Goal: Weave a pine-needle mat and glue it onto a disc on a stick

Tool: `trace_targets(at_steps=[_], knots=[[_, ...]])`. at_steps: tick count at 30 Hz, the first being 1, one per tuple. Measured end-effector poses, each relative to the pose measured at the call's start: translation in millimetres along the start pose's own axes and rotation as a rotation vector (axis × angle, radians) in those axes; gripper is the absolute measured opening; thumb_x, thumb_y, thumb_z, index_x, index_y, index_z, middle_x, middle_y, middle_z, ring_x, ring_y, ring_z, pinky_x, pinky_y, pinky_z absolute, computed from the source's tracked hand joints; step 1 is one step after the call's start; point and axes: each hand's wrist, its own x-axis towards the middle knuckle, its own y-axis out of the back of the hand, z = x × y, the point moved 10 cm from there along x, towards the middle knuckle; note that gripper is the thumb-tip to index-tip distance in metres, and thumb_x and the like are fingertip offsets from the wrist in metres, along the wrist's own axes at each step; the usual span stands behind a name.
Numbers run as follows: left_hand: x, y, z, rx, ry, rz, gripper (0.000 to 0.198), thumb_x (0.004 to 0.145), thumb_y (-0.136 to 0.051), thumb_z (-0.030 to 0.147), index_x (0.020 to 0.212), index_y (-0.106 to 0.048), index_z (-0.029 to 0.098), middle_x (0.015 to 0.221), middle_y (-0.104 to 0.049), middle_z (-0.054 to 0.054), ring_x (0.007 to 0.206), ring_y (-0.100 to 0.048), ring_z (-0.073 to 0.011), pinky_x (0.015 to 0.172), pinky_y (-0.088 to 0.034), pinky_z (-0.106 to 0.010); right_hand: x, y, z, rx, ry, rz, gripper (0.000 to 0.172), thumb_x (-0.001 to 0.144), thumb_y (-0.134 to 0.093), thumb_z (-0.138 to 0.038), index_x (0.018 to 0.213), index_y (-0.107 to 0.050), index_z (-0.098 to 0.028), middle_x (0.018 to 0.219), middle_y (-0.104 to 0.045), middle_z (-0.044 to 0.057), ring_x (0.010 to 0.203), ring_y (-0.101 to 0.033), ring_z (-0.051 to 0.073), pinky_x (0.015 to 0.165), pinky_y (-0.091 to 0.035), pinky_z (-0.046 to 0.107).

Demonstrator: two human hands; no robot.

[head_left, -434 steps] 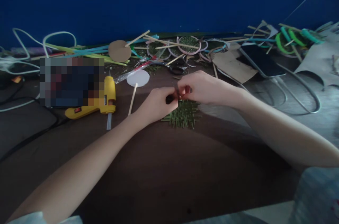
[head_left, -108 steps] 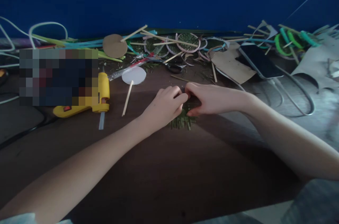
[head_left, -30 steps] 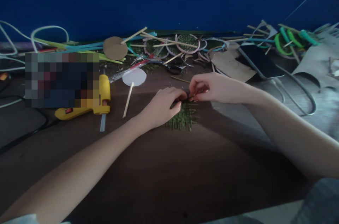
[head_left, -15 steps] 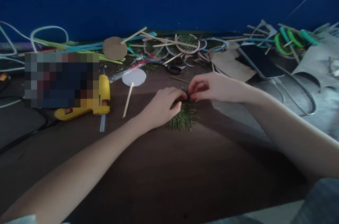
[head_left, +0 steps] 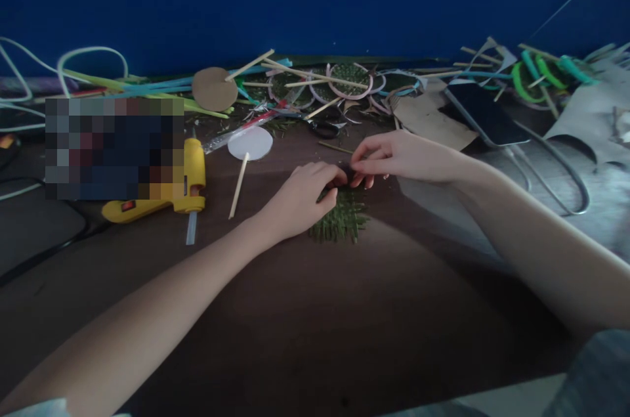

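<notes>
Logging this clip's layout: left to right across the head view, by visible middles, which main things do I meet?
Yellow glue gun, white disc, left hand, green woven mat, right hand, phone.

Dark brown table, woven green mat, yellow glue gun

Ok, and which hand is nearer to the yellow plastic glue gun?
The left hand, to the right of the glue gun, at a mat of woven green strips. The right hand is farther right, near the mat's far edge.
</notes>
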Motion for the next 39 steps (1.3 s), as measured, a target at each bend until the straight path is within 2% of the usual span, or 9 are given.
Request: trace_targets(at_steps=[5,10,25,31,34,39], knots=[[-0.3,0.8,1.2,-0.002,0.001,-0.003,0.018,0.082,-0.046,0.012,0.098,-0.056,0.016,0.095,-0.061,-0.004,0.092,-0.054,-0.0183,0.082,-0.04,-0.033,0.3,2.1,-2.8,-0.051,0.013,0.021,0.024,0.078,-0.057,-0.043,0.087,-0.059,-0.021,0.082,-0.071,0.005,0.069,-0.063,0.016,0.065,-0.049,0.032],[0.0,2.4,1.5,-0.024,0.01,0.005,0.019,0.082,-0.046,0.011,0.097,-0.055,0.018,0.095,-0.062,-0.003,0.091,-0.054,-0.0174,0.081,-0.04,-0.032,1.2,2.3,-4.9,-0.062,0.052,0.039,0.024,0.078,-0.056,-0.043,0.088,-0.059,-0.021,0.08,-0.07,0.003,0.074,-0.063,0.016,0.068,-0.048,0.032],[-0.5,4.9,2.5,-0.05,0.0,0.019,0.019,0.081,-0.045,0.009,0.094,-0.057,0.019,0.093,-0.062,-0.003,0.09,-0.055,-0.0169,0.081,-0.041,-0.032,4.7,-3.9,-1.0,0.049,0.114,-0.036,0.019,0.078,-0.057,-0.035,0.091,-0.058,-0.021,0.08,-0.071,0.002,0.078,-0.065,0.016,0.071,-0.049,0.032],[0.1,4.4,2.5,-0.044,-0.006,0.022,0.021,0.082,-0.046,0.01,0.097,-0.058,0.018,0.097,-0.063,-0.004,0.094,-0.055,-0.0172,0.083,-0.04,-0.032,1.8,3.1,-3.3,0.086,0.09,0.054,0.016,0.077,-0.057,-0.035,0.083,-0.058,-0.02,0.074,-0.07,0.002,0.071,-0.064,0.015,0.069,-0.049,0.032],[0.1,3.6,2.2,-0.036,-0.009,0.019,0.021,0.082,-0.046,0.01,0.097,-0.058,0.018,0.098,-0.063,-0.004,0.094,-0.055,-0.0174,0.083,-0.04,-0.032,0.2,2.6,-5.9,0.093,0.073,0.05,0.015,0.078,-0.057,-0.035,0.081,-0.058,-0.02,0.073,-0.069,0.002,0.07,-0.063,0.015,0.068,-0.048,0.032],[-0.2,3.9,2.7,-0.035,-0.014,0.018,0.019,0.082,-0.045,0.01,0.095,-0.057,0.018,0.096,-0.063,-0.003,0.093,-0.055,-0.0171,0.084,-0.04,-0.032,-0.1,10.0,-11.8,-0.055,0.132,0.111,0.021,0.079,-0.054,-0.04,0.081,-0.059,-0.019,0.069,-0.063,0.001,0.066,-0.058,0.014,0.064,-0.043,0.029]])
